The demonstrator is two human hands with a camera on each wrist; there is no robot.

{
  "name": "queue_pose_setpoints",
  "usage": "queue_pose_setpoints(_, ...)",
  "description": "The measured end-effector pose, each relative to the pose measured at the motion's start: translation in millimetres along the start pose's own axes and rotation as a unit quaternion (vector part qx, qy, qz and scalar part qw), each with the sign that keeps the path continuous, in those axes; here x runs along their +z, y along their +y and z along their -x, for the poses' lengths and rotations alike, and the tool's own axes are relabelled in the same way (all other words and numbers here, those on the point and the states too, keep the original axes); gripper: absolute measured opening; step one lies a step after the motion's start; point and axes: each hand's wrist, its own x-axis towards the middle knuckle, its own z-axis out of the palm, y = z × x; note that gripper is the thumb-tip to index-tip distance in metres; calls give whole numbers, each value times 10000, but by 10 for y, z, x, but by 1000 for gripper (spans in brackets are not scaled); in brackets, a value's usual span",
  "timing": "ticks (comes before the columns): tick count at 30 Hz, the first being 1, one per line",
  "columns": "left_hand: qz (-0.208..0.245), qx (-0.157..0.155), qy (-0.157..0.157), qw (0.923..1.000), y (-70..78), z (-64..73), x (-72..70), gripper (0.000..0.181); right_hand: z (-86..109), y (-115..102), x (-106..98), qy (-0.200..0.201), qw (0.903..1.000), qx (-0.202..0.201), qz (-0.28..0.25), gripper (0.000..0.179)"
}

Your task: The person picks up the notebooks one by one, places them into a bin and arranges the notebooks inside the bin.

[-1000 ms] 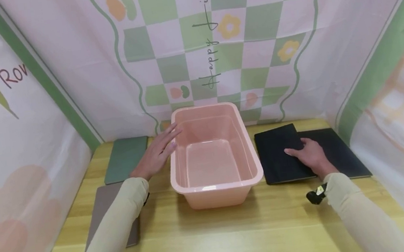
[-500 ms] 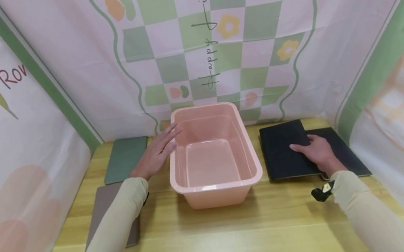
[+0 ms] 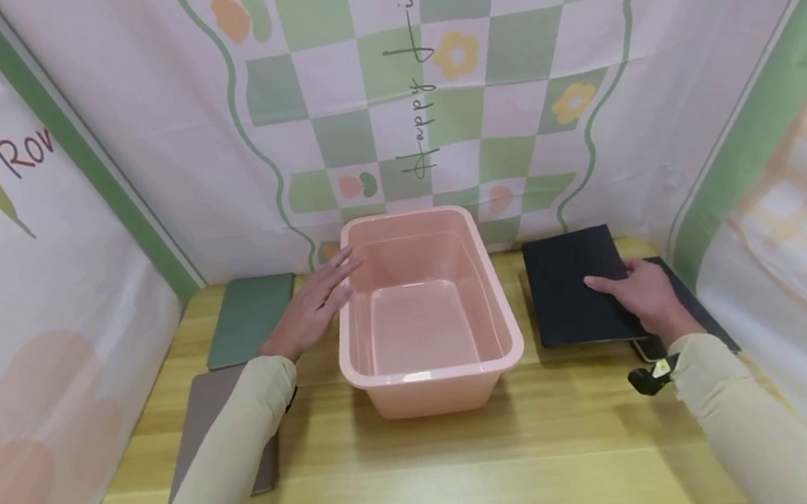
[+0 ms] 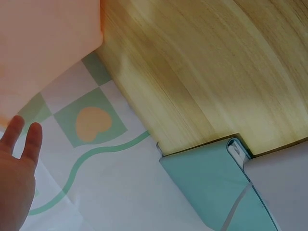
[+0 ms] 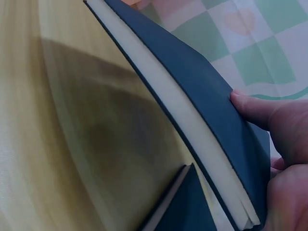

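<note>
A black notebook point(image 3: 578, 289) is pinched along its right edge by my right hand point(image 3: 646, 295), thumb on the cover and fingers underneath. In the right wrist view this notebook point(image 5: 192, 77) shows its white page edges and hangs above the table, casting a shadow. Partly hidden under the hand and arm, a second dark notebook point(image 3: 706, 311) lies on the table. My left hand point(image 3: 312, 305) rests with extended fingers on the left rim of a pink plastic basin point(image 3: 432, 395). The basin has nothing inside.
Left of the basin lie a green notebook point(image 3: 251, 317) and, nearer, a brown-grey notebook point(image 3: 197, 420), partly covered by the left forearm. Printed fabric point(image 3: 397, 76) hangs behind and at both sides of the wooden table point(image 3: 432, 484).
My right hand has lifted the black notebook off the other dark notebook and shifted slightly right and away from me. The left hand and basin stay in place.
</note>
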Motion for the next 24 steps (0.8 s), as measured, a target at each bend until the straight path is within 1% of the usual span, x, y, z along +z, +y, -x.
queue_pose_setpoints(8,10,-15,16,10000,-11,-2,6,51,-5,-119,-91,148,9995,-137,-228,106)
queue_pose_setpoints(16,18,-58,-2,10000,-7,9,11,50,-39,-209,-194,166,9989,-144,-409,109)
queue_pose_setpoints(24,-8,-36,-10,10000,-24,-5,10,52,-44,-355,-297,236,9989,-134,-384,112)
